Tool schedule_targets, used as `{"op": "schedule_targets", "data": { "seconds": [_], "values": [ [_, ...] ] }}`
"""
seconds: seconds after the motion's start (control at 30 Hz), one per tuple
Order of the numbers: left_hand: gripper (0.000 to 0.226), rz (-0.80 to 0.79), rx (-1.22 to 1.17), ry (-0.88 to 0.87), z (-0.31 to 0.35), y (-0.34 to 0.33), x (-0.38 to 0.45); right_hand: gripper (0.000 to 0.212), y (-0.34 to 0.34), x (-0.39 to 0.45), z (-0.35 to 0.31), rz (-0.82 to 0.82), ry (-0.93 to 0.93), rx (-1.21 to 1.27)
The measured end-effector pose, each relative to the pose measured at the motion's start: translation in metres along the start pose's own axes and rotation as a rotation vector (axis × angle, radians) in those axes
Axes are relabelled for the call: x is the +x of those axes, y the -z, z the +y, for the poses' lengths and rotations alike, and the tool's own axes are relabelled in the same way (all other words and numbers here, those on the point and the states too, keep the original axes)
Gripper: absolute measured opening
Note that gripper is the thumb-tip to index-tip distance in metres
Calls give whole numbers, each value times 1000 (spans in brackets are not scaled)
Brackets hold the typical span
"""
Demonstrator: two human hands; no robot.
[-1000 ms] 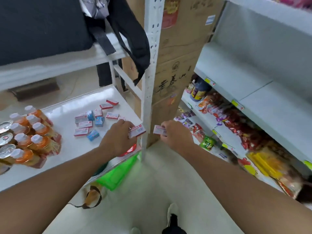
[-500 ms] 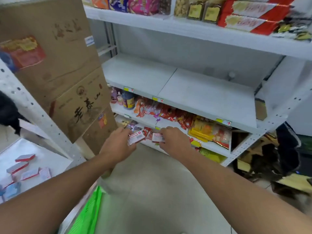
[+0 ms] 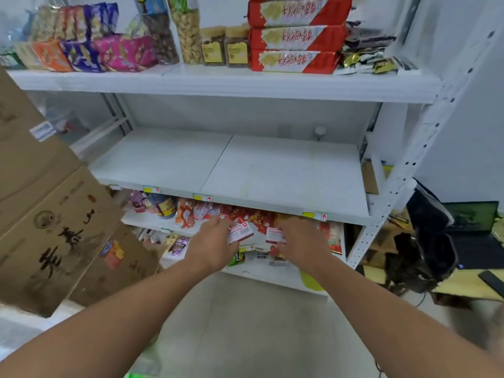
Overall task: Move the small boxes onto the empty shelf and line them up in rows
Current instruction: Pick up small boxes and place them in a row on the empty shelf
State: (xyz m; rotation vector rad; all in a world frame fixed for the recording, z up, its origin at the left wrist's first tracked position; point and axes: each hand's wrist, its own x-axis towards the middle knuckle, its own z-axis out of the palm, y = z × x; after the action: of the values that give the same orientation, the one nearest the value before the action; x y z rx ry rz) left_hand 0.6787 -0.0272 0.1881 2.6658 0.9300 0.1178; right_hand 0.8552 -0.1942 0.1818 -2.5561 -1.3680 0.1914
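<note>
Each hand, left (image 3: 211, 245) and right (image 3: 301, 238), was clamped on a small red-and-white cardboard box (image 3: 240, 233), held level below the bare white metal shelf (image 3: 272, 170), ready for rows.

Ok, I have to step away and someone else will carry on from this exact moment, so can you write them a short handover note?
Left hand: holds a small box, grip closed on it.
Right hand: holds another small box, partly hidden by the fingers.
Both hands hover in front of the rack, below the front edge of the empty shelf.
Done: two boxes are picked up and carried to the rack.
Left: nothing lies on the empty shelf yet. Set these two down there, start a row, then go for more. No other loose boxes show in this view.
</note>
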Motion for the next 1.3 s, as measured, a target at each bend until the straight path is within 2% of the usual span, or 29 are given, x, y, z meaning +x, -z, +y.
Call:
{"op": "schedule_targets", "data": {
  "seconds": [0.17, 0.43, 0.7, 0.9, 1.3],
  "values": [
    [44, 29, 20, -36, -2, 2, 45, 13, 1, 36, 10, 8, -22, -11],
    [49, 10, -25, -113, -60, 7, 136, 21, -11, 110, -12, -15, -98, -37],
    [51, -64, -40, -176, -112, 17, 231, 26, -16, 181, -34, -21, -232, -54],
    [51, -125, -27, -213, -127, 3, 269, 33, -29, 220, -36, -49, -272, -19],
    [47, -161, 11, -84, -106, -17, 339, 24, -49, 295, 28, -84, -202, 18]
  ]
}}
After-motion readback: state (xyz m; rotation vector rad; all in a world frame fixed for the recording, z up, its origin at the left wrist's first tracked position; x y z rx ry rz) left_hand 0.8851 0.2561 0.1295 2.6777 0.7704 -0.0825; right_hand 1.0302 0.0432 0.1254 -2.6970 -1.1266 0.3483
